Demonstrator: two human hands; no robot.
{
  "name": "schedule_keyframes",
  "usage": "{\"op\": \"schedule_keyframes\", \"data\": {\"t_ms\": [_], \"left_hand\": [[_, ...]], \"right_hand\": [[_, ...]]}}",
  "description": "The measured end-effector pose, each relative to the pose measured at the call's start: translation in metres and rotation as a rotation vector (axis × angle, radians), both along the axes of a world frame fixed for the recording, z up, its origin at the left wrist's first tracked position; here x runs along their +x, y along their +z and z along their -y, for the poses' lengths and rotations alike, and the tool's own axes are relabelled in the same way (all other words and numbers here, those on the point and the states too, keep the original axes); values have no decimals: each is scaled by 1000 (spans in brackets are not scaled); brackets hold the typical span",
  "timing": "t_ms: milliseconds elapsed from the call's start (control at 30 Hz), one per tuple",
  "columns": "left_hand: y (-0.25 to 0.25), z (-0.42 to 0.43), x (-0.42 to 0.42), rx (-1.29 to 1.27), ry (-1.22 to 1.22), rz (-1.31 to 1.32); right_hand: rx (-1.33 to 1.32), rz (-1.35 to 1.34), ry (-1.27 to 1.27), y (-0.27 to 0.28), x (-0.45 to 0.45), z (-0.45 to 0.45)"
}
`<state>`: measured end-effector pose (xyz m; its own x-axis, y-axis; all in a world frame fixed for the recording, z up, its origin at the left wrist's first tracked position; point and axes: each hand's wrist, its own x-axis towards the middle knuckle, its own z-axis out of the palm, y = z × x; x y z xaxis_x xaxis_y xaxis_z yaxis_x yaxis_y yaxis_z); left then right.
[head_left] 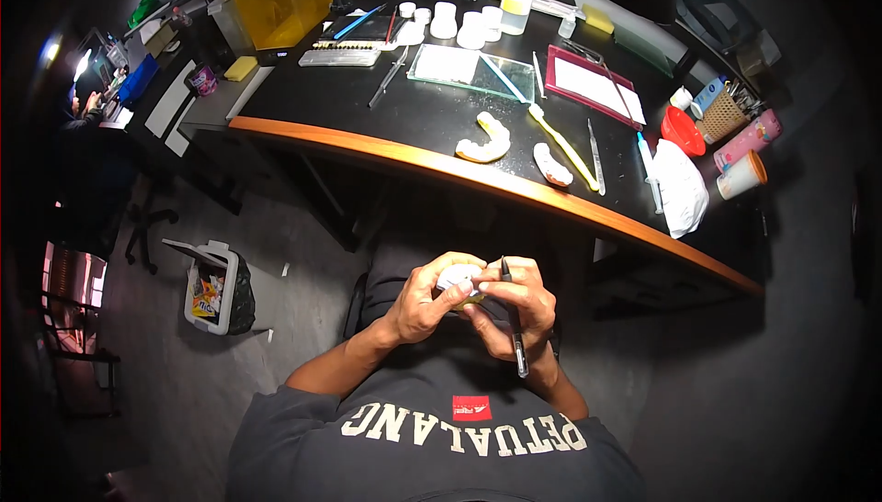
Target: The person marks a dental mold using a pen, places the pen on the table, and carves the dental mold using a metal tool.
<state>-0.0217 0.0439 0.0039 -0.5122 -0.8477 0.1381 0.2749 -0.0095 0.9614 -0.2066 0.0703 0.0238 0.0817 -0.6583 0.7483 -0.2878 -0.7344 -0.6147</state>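
Note:
In front of my chest, my left hand (421, 302) is closed around a small white dental cast (457, 276) with a yellowish underside. My right hand (525, 307) is closed on a black pen (517, 341), which points away from me at its top end and lies across the fingers. Fingertips of the right hand also touch the cast's right side. Part of the cast is hidden by the fingers. On the table ahead lie a yellow-and-white horseshoe-shaped dental cast (485, 139) and a smaller cast piece (552, 165).
The black table (367, 116) has a wooden front edge (386, 146). On it are a yellow toothbrush (562, 146), a glass slab (432, 75), white jars (444, 22), a red bowl (683, 133) and crumpled white tissue (678, 188). A bin (213, 268) stands left; another person (92, 107) sits far left.

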Motion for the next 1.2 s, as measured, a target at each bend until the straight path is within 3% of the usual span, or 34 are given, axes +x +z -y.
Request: {"op": "schedule_keyframes", "data": {"t_ms": [533,767,933,1033,1200], "left_hand": [[-12,3,1,66,-52,77],[-12,3,-5,195,-203,-204],[11,20,0,195,-173,-147],[32,39,4,23,37,-26],[65,93,17,-307,231,-50]], "right_hand": [[-86,-199,-47,-10,-10,5],[91,185,54,2,-22,2],[225,458,-59,18,-50,16],[22,455,-144,45,-70,50],[78,413,-124,54,-107,126]]}}
